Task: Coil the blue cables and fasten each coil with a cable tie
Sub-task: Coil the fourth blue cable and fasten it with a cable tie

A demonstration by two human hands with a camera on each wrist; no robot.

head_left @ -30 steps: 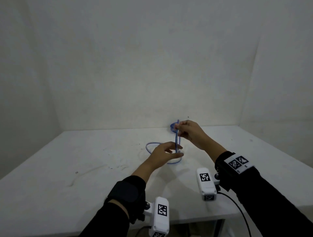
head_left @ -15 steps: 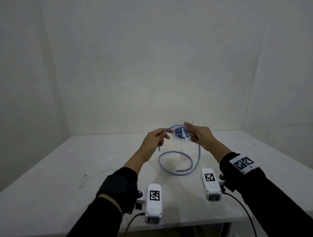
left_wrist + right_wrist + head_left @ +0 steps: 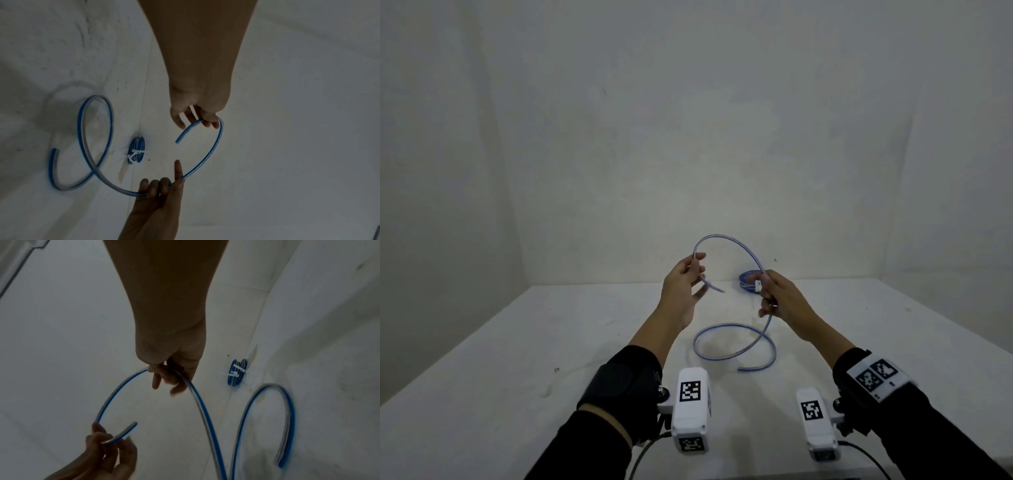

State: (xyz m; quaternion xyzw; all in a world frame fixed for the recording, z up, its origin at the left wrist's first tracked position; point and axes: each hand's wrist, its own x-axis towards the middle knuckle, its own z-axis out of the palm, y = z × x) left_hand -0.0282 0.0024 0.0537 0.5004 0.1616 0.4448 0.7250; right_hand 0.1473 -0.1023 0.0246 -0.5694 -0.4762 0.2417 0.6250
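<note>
Cable (image 3: 736, 245), blue, arcs between raised hands: left hand (image 3: 683, 286) pinches it near one end, right hand (image 3: 780, 298) grips it further along; remainder loops on table (image 3: 482, 359) below. Tied coil (image 3: 748, 281) beyond right hand, partly hidden by fingers.

Head camera looks forward and down over both forearms at the white table (image 3: 482, 359) and wall. Each wrist camera looks along its forearm, close to the fingers. All three share the tied blue cable coil (image 3: 748, 281) (image 3: 137, 150) (image 3: 236, 372) by the wall.
</note>
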